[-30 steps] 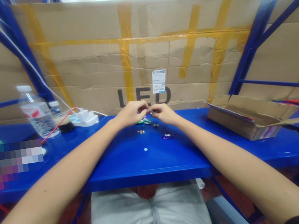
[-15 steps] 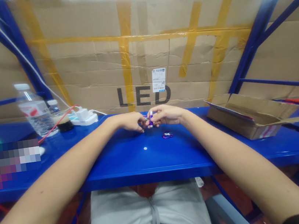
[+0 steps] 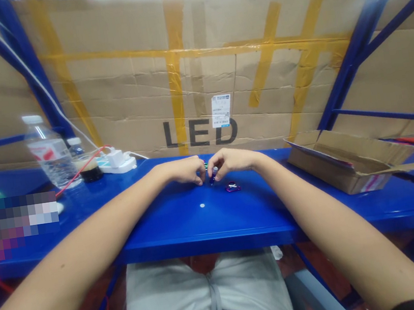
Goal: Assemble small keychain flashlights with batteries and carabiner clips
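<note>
A small purple cylinder with a silvery end [image 3: 213, 176] is pinched between the thumb and fingers of my right hand [image 3: 233, 160]. It tilts, with its lower end close to the tabletop. My left hand [image 3: 188, 170] is just left of it, fingers curled down and pressed together at the blue table [image 3: 170, 221]. Whatever those fingertips hold is hidden. Between the hands shows a bit of something shiny and green [image 3: 206, 166], too small to name. A purple carabiner-like ring with a silvery piece [image 3: 232, 187] lies on the table in front of my right hand.
An open cardboard box [image 3: 355, 165] stands at the right. To the left are a water bottle [image 3: 51, 156], a cup of dark liquid [image 3: 89, 170], a power strip [image 3: 123, 162] and a red cable [image 3: 75, 176]. A large cardboard sheet [image 3: 130, 99] rises behind the table.
My right hand has lowered the purple cylinder from upright to tilted near the table. My left fingers have drawn together and dipped slightly. The purple ring stays in place.
</note>
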{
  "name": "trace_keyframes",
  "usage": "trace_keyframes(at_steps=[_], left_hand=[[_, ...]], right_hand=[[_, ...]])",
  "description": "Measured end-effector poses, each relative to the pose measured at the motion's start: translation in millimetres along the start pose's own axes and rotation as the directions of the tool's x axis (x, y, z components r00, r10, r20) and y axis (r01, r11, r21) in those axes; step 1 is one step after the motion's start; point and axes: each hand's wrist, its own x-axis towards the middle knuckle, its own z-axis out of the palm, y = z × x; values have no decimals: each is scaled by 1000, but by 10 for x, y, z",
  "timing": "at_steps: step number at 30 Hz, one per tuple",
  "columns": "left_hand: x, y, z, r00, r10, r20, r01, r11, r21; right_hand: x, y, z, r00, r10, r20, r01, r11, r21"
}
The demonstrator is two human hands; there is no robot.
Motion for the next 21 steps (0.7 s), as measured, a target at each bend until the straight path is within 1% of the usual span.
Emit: trace_keyframes(at_steps=[2,3,5,8,10,13,17,19,20,21], left_hand=[[-2,24,-25,991,-30,132,39,997,-67],[-2,35,-39,985,-49,165,65,993,-95],[1,53,-59,985,-82,154,102,987,-125],[16,67,-60,983,-84,165,109,983,-150],[31,70,-48,977,-103,186,131,981,-144],[42,81,-30,973,-112,200,137,984,-117],[30,107,-22,983,-58,172,72,994,-77],[25,115,-36,986,-58,156,70,995,-69],[25,115,-49,989,-64,135,73,995,-69],[28,112,-65,994,-66,92,72,995,-66]], right_hand=[[-8,-22,-8,1000,-11,1,11,999,-40],[-9,-29,-9,1000,-21,-4,21,999,-50],[-3,-32,-5,999,-45,-23,44,998,-52],[10,-14,2,993,-69,-91,65,997,-46],[10,3,-4,988,-70,-137,61,996,-67],[-8,21,-33,982,-79,-169,63,993,-97],[-22,41,-68,969,-110,-220,80,987,-142],[-11,67,-74,967,-107,-233,76,987,-139],[-3,85,-76,964,-105,-243,73,988,-135],[7,105,-78,960,-103,-259,71,989,-132]])
